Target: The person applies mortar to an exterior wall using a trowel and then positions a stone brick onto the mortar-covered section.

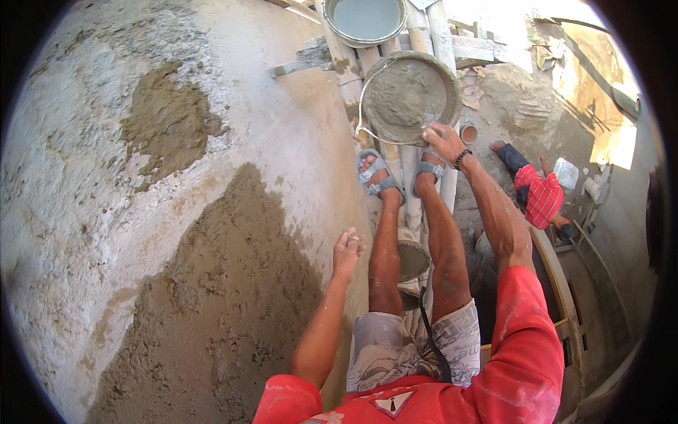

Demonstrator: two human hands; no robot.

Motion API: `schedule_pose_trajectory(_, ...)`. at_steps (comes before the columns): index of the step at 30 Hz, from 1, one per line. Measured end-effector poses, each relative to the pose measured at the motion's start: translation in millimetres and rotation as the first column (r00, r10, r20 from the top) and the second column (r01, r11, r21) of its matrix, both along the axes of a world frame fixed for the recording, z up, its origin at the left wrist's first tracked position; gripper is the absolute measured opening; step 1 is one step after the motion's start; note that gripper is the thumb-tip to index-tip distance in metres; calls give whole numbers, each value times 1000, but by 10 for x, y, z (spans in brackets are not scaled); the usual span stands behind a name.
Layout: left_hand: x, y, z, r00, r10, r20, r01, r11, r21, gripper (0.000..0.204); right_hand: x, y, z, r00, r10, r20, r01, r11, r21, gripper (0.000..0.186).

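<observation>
Fingers bunched together, my right hand (443,145) meets the lower right rim of a bucket (450,88) in the upper middle of the frame; whether they clasp that rim or only rest on it, I cannot tell. Grey-brown mortar (406,92) lies inside the bucket, and its pale handle (362,106) hangs down around the left side. On my right wrist sits a dark bracelet (462,157).

My left hand (346,252) is near the centre of the frame, well apart from the bucket, fingers curled in; I can't tell whether anything is tucked inside them. Beside it spreads the wall (247,106), filling the left of the frame, with a big patch of darker mortar (212,297) at lower left and a smaller patch (169,120) above.

Under my sandals (381,184) run pale poles (441,32). Another bucket (362,42) with greyish liquid (364,18) stands at the top edge. Just right of my right hand is a small reddish pot (468,134). A person in a red striped shirt (542,198) is at right.
</observation>
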State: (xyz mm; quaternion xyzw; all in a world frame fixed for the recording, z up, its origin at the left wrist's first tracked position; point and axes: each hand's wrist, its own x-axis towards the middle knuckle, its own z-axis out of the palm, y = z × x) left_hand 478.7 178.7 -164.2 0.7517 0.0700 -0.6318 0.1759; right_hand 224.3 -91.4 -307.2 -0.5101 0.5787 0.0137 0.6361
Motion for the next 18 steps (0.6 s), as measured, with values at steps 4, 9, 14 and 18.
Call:
schedule_pose_trajectory(4, -45, -31, 28, 1000, 16, -14, -16, 1000, 24, 38, -201, 359, -31, 990, -142, 22, 143, 978, -152, 46)
schedule_pose_trajectory(9, -18, -70, 125, 999, 38, -6, -38, 999, 19, 38, -202, 440, 361, 973, -210, 100, 209, 978, 16, 33)
schedule_pose_trajectory(14, 100, -199, 325, 999, 47, 14, -47, 999, -26, 41, 82, 408, 1138, 828, -512, 231, 509, 857, 74, 27)
schedule_pose_trajectory(18, 149, -269, 546, 987, 160, -2, -159, 986, -43, 44, 562, 220, 1712, 706, -657, 265, 687, 726, -28, 33)
